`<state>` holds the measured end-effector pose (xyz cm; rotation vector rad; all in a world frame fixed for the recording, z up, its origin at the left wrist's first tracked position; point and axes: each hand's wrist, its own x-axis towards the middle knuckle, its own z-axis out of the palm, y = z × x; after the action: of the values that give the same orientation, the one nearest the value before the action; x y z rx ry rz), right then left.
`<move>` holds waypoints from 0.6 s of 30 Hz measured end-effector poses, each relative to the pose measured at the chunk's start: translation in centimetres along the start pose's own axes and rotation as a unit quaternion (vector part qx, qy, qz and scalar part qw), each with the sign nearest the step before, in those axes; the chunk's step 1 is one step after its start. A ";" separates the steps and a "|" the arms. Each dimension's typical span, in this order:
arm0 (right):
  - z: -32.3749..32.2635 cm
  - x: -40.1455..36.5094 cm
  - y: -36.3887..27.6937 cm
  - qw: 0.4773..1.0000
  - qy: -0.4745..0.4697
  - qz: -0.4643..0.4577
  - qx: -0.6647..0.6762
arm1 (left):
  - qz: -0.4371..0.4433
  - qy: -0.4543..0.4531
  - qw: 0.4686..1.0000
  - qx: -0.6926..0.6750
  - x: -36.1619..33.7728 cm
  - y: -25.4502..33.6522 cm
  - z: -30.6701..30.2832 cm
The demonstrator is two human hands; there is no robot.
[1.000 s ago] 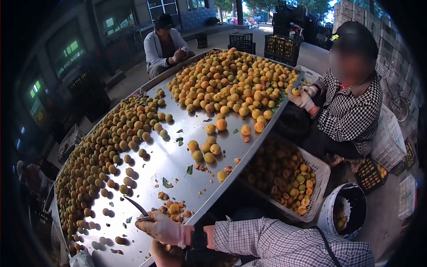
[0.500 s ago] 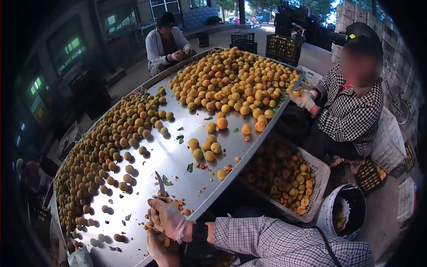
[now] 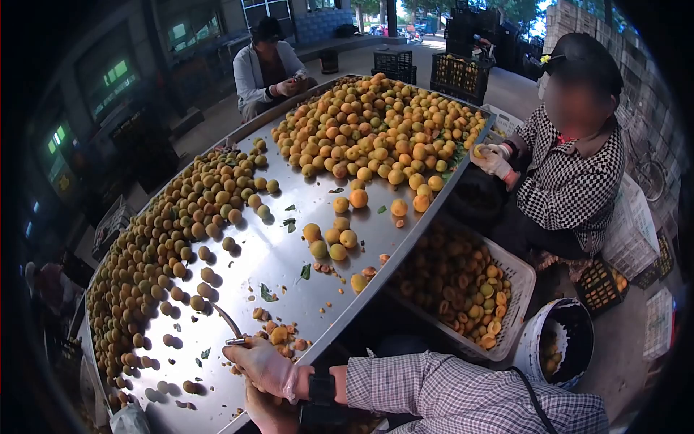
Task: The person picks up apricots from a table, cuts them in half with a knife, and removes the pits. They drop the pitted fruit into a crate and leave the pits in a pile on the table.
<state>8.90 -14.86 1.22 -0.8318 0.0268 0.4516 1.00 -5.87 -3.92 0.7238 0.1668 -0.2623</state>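
My right hand (image 3: pixel 264 365), in a thin clear glove, is closed on a small knife (image 3: pixel 230 322). The curved blade points up and left over the metal table (image 3: pixel 253 188). Just below and partly behind it, my left hand (image 3: pixel 269 414) is curled; what lies in its fingers is hidden. Beside the knife hand lies a heap of apricot pieces and stones (image 3: pixel 280 334). A small group of whole apricots (image 3: pixel 337 242) sits farther up the table.
Many apricots (image 3: pixel 376 130) are piled at the far end, and more (image 3: pixel 155 260) line the left side. A crate of apricot halves (image 3: pixel 524 286) and a white bucket (image 3: pixel 535 340) stand at the right. Two people sit at the table, one (image 3: pixel 571 166) right, another (image 3: pixel 264 69) at the back.
My right hand has shifted slightly left and down. The knife blade has swung left from near upright, uncovering more of the apricot pieces.
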 end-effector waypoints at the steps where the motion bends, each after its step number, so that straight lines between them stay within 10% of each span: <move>1: -0.1 0.0 -0.2 1.000 0.001 -0.001 0.002 | 0.051 0.048 0.994 0.086 -0.1 0.0 0.2; 2: -0.3 -0.2 -0.3 0.999 -0.047 0.006 0.003 | 0.048 0.048 0.994 0.088 -0.2 0.2 0.2; 4: -0.6 -0.9 -1.0 0.996 -0.091 0.014 0.004 | -0.136 0.125 0.879 -0.440 -0.5 0.7 0.0; 5: -0.2 -1.7 -1.8 0.992 -0.111 -0.018 -0.052 | -0.213 0.151 0.705 -0.660 -0.6 0.9 -0.2; 7: 0.1 -2.6 -2.2 0.985 -0.128 -0.050 -0.109 | -0.306 0.165 0.197 -0.917 -0.8 1.2 0.1; 8: 0.2 -2.8 -2.1 0.978 -0.143 -0.068 -0.139 | -0.307 0.167 0.196 -0.916 -0.9 1.2 0.7; 10: 0.6 -3.2 -1.5 0.963 -0.183 -0.102 -0.169 | -0.363 0.153 -0.046 -0.918 -1.1 1.1 2.0; 13: 0.5 -4.2 -1.7 0.911 -0.230 -0.123 -0.320 | -0.391 0.154 -0.021 -0.907 -0.6 1.1 2.5; 18: -0.1 -2.3 -0.1 0.971 -0.136 -0.143 -0.138 | -0.447 0.158 0.039 -0.880 0.6 1.4 2.9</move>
<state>6.89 -15.83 1.64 -1.0234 -0.4132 0.2952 2.20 -6.98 -1.03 -2.1883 1.1253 -0.7797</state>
